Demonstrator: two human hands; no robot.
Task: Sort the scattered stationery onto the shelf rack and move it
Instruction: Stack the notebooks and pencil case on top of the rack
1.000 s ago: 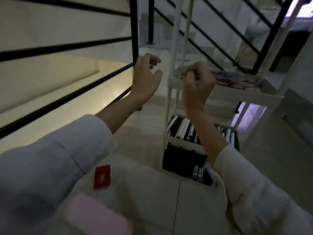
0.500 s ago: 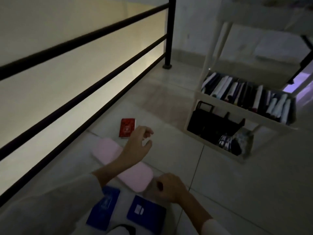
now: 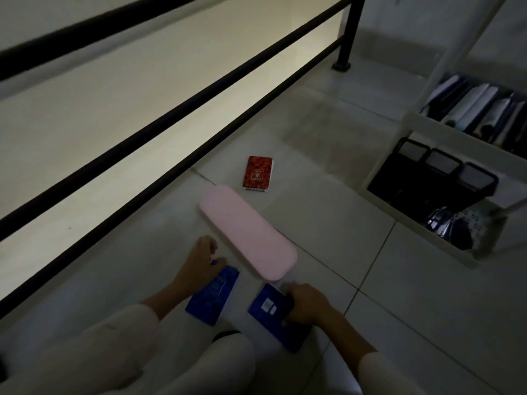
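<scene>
Left hand (image 3: 199, 262): low in view at 7 o'clock from the pink case, fingers bent down onto the far end of the left blue notebook (image 3: 212, 299); I cannot tell if they pinch it.
Right hand (image 3: 305, 307): at 5 o'clock from the case, fingers curled round the right edge of the right blue notebook (image 3: 266, 310), grasping it.
Notebooks: flat on the tiled floor (image 3: 328, 229), side by side, apart.
Pink case (image 3: 248, 232): mid-view, lying from 10 to 4 o'clock, near end just beyond both notebooks.
Red notepad (image 3: 258, 173): at 12 o'clock, just past the case.
Shelf rack (image 3: 422, 121): at 3 o'clock, holding upright folders (image 3: 484, 106) above black file boxes (image 3: 445, 178).
Railing (image 3: 199, 89): black bars from 9 to 1 o'clock.
</scene>
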